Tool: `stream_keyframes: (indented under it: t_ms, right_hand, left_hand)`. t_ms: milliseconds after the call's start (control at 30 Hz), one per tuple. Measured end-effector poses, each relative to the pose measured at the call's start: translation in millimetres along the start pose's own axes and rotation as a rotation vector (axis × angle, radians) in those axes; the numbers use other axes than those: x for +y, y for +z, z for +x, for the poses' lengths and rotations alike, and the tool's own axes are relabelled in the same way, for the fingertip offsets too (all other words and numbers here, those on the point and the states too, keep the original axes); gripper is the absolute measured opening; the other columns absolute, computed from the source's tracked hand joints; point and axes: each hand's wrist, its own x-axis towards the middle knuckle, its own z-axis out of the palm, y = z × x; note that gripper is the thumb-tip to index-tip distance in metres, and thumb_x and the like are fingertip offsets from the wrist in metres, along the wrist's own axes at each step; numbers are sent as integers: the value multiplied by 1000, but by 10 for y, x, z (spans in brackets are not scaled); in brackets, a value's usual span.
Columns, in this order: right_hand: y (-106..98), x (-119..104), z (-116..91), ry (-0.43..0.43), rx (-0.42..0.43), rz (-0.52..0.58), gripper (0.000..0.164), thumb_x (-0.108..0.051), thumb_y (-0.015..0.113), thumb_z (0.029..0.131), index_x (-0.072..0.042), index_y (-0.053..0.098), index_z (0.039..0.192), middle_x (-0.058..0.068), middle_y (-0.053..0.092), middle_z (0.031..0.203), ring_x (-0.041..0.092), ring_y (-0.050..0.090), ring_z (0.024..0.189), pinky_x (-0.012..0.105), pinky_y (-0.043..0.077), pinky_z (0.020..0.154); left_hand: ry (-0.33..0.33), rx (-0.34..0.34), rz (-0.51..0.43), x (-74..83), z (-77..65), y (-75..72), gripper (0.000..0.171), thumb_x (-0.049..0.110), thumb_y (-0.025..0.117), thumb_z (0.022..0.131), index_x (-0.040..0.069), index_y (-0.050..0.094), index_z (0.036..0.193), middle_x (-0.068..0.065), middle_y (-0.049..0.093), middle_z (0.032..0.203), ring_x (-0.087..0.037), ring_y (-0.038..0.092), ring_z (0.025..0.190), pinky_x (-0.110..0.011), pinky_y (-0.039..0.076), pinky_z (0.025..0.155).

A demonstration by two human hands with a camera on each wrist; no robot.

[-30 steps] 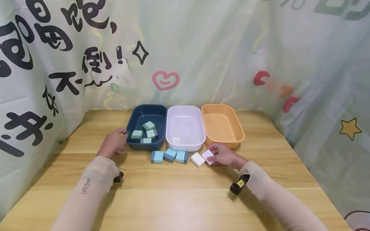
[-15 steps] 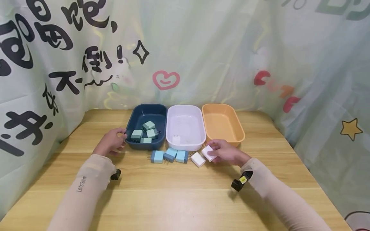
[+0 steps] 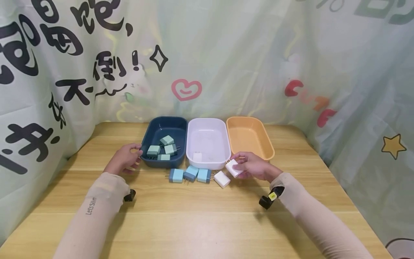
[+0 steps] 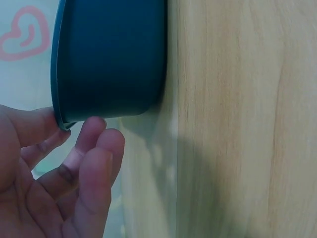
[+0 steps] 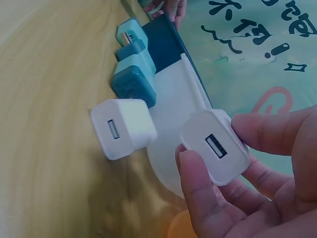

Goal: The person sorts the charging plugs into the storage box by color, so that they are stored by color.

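Observation:
My right hand (image 3: 253,166) pinches a white USB wall charger (image 3: 233,167) between thumb and fingers, just above the table before the white and orange trays. Its USB port faces the camera in the right wrist view. A second white charger (image 3: 221,179) lies on the table close by, left of that hand. My left hand (image 3: 124,158) holds the rim of the dark blue tray (image 4: 111,59) at its near left corner, thumb and fingertips against the edge. Inside that tray are several green chargers (image 3: 153,151).
Three blue chargers (image 3: 191,173) lie in a row before the trays. The white tray (image 3: 208,163) in the middle has one white charger (image 3: 197,157) in it. On the right stands the orange tray (image 3: 249,136). A printed curtain (image 3: 226,64) hangs behind the table (image 3: 200,223).
My right hand has lifted the white charger off the table, raising it slightly toward the trays. The left hand shifted a little early on and stays at the dark blue tray's rim.

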Motion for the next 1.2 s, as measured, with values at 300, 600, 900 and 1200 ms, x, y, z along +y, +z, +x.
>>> stream_keyframes:
  t_ms: [300, 600, 900, 1200]
  right_hand:
    - [-29, -101, 65, -17, -37, 45, 43, 4, 55, 94, 12, 38, 133, 18, 54, 105, 25, 60, 87, 40, 57, 76]
    - [-69, -222, 125, -19, -48, 94, 42, 2, 52, 95, 9, 37, 134, 15, 56, 104, 24, 60, 86, 36, 57, 74]
    - [-65, -304, 217, -22, -49, 104, 39, 1, 52, 96, 6, 41, 132, 14, 59, 102, 22, 62, 82, 30, 56, 71]
    - [-84, -371, 324, -15, -36, 105, 43, 0, 51, 97, 8, 36, 137, 11, 58, 100, 18, 61, 78, 29, 55, 72]
  left_hand:
    - [-9, 5, -81, -42, 13, 10, 49, 22, 43, 105, 9, 32, 150, -23, 57, 111, -30, 60, 87, -38, 56, 63]
    - [-15, -11, -262, -74, 40, 19, 49, 19, 44, 104, 10, 32, 151, -15, 54, 96, -22, 60, 74, -36, 56, 62]
    - [-13, -39, -431, -118, 57, 60, 49, 16, 41, 105, 11, 27, 152, -12, 49, 94, -17, 61, 71, -34, 57, 65]
    - [-18, -37, -445, -118, 46, 77, 48, 17, 38, 106, 13, 25, 152, -12, 48, 95, -18, 60, 71, -35, 57, 67]
